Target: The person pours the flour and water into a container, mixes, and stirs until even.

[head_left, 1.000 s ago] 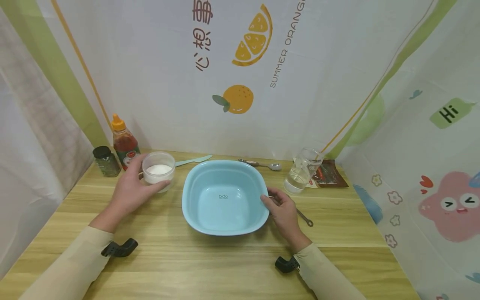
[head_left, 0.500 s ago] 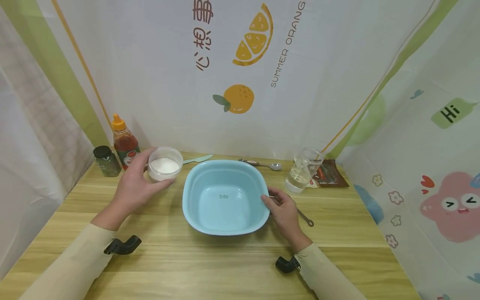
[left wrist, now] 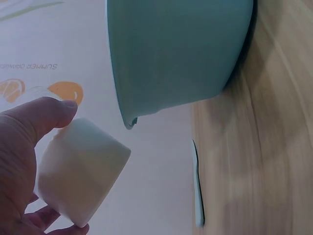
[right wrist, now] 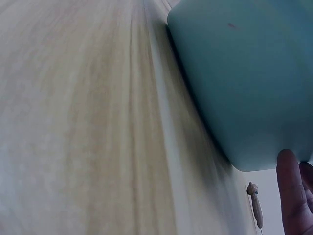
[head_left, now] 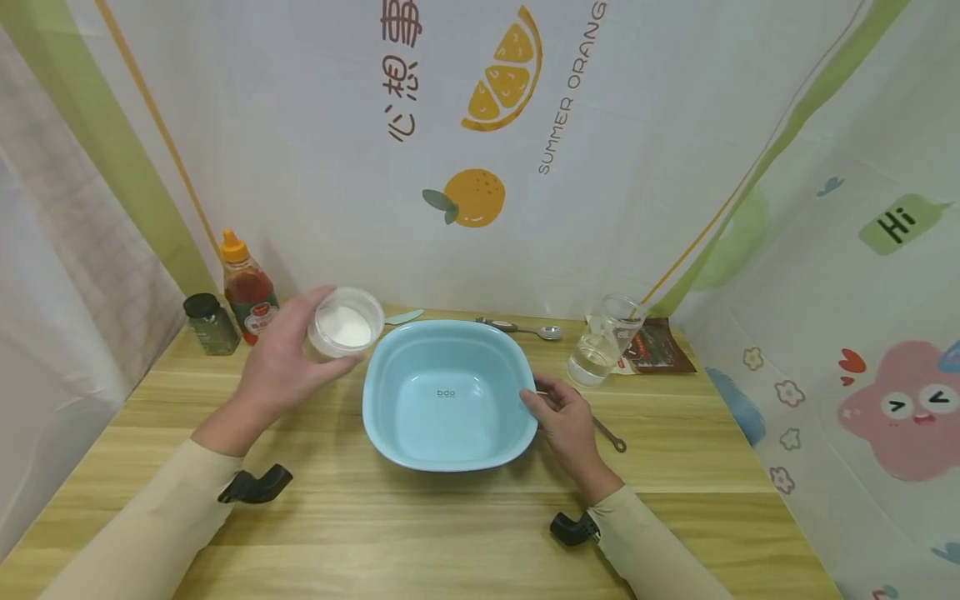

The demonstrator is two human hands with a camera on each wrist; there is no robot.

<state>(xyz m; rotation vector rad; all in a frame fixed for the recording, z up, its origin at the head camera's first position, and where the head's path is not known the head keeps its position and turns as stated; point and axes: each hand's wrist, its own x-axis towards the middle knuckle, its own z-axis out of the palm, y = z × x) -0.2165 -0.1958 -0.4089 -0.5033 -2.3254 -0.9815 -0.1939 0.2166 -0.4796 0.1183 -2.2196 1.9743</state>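
Note:
A clear round tub [head_left: 321,340] of white powder [head_left: 348,327] is gripped between thumb and fingers of my left hand [head_left: 273,362], just left of the light blue basin [head_left: 446,433]. In the left wrist view the tub [left wrist: 85,171] is off the table and tilted, its side facing the camera, with the basin's outer wall [left wrist: 171,54] above it. My right hand [head_left: 567,429] holds the basin's right rim, thumb at the edge and fingers outside. In the right wrist view its fingers [right wrist: 292,191] touch the outer wall. The basin's inside shows only its printed logo.
A dark-lidded jar [head_left: 213,325] and red sauce bottle [head_left: 250,287] stand at back left. Behind lie a pale blue knife [head_left: 405,317] and a spoon [head_left: 549,332]. A glass of clear liquid [head_left: 596,354], brown packet [head_left: 660,350] and thin brown handle [head_left: 609,435] are right.
My left hand has moved right and up with the tub, bringing it closer to the basin's left rim, and the tub has tipped more. My right hand and the basin have stayed in place.

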